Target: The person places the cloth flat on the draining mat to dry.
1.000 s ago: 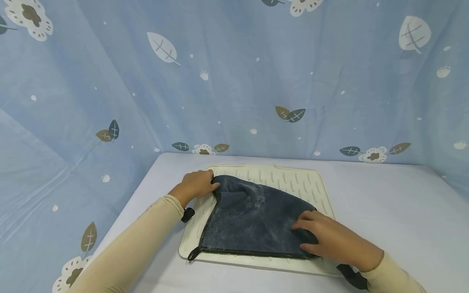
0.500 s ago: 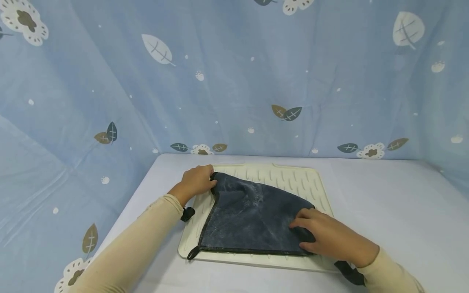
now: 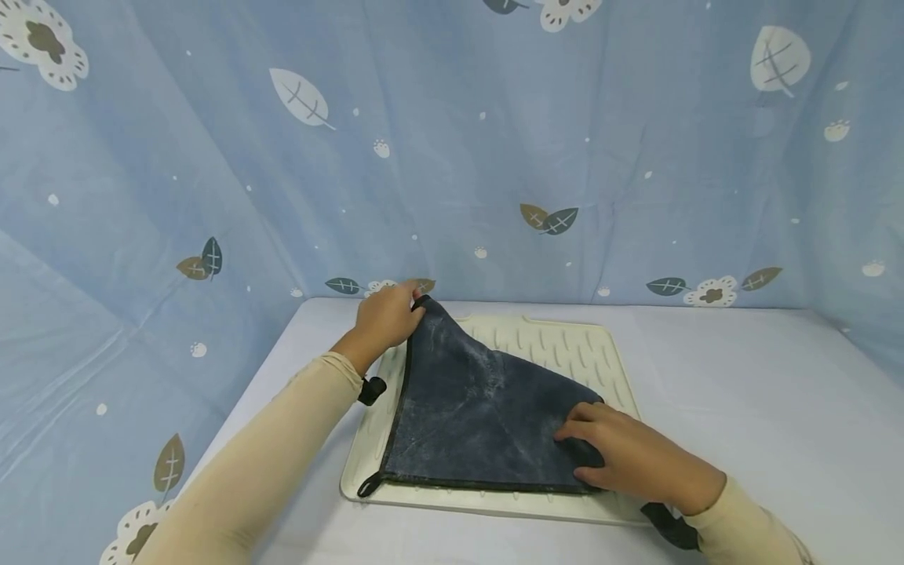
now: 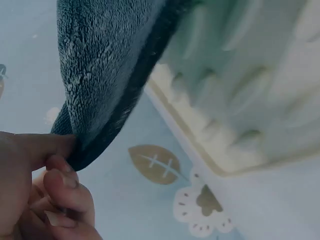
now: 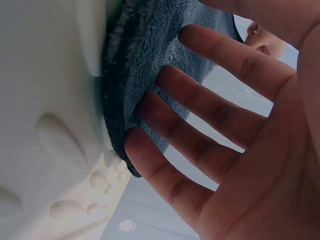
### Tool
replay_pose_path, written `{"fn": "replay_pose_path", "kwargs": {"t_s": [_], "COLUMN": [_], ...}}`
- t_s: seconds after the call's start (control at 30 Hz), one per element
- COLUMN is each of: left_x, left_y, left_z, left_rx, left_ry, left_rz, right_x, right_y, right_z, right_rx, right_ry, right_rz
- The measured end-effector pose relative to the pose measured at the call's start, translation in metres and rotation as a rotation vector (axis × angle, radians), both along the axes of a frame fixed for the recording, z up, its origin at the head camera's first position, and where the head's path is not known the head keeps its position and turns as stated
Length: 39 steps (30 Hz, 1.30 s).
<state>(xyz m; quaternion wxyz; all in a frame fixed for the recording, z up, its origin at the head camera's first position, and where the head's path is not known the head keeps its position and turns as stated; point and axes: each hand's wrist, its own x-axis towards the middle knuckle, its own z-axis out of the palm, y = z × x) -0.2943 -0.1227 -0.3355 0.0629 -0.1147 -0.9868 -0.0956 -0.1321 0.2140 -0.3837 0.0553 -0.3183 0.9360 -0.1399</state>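
Note:
A dark blue-grey towel (image 3: 480, 424) with black edging lies over a cream ridged mat (image 3: 565, 345). My left hand (image 3: 384, 320) pinches its far left corner between thumb and fingers and holds it up off the mat. The left wrist view shows the plush underside of the towel (image 4: 105, 60) hanging from that grip. On the right, my right hand (image 3: 628, 451) rests on the towel's right end. Its fingers (image 5: 200, 102) are spread and loosely bent, with the tips touching the cloth. A small black loop (image 3: 369, 485) hangs at the near left corner.
The mat sits on a white-covered table (image 3: 741, 392). Behind and to the left hangs a blue curtain (image 3: 452, 157) printed with leaves and flowers. Black straps circle both wrists, as on the left wrist strap (image 3: 372, 390).
My left hand has risen and moved away from me, lifting the towel's far left corner and straightening the fold along its left edge. My right hand has stayed almost in place.

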Motion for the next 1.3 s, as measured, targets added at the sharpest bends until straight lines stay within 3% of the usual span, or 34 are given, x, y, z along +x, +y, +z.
{"fn": "replay_pose_path", "kwargs": {"t_s": [0.17,0.3,0.47,0.63,0.8,1.07,1.3], "left_x": [-0.004,-0.004,-0.001,0.007,0.030,0.085,0.123], "left_y": [0.003,0.000,-0.004,-0.007,-0.006,0.005,0.009], "left_z": [-0.003,-0.011,-0.018,-0.021,-0.023,-0.019,-0.028], "left_rx": [0.012,-0.007,-0.020,0.011,0.064,0.069,-0.016], "left_ry": [-0.008,-0.066,-0.114,-0.095,-0.064,-0.001,-0.071], "left_rz": [0.006,0.030,0.046,0.033,-0.021,-0.157,-0.306], "right_x": [0.000,0.000,0.000,0.000,0.001,0.000,0.000], "right_y": [0.000,0.000,-0.001,-0.001,-0.001,-0.001,-0.001], "right_z": [-0.001,-0.001,-0.001,-0.001,-0.001,-0.003,-0.003], "right_rx": [0.001,0.000,0.001,0.003,0.007,0.012,0.012], "right_ry": [-0.002,0.002,0.006,0.007,0.003,0.009,0.005], "right_rz": [-0.002,-0.002,-0.001,0.000,-0.003,-0.001,0.007]}}
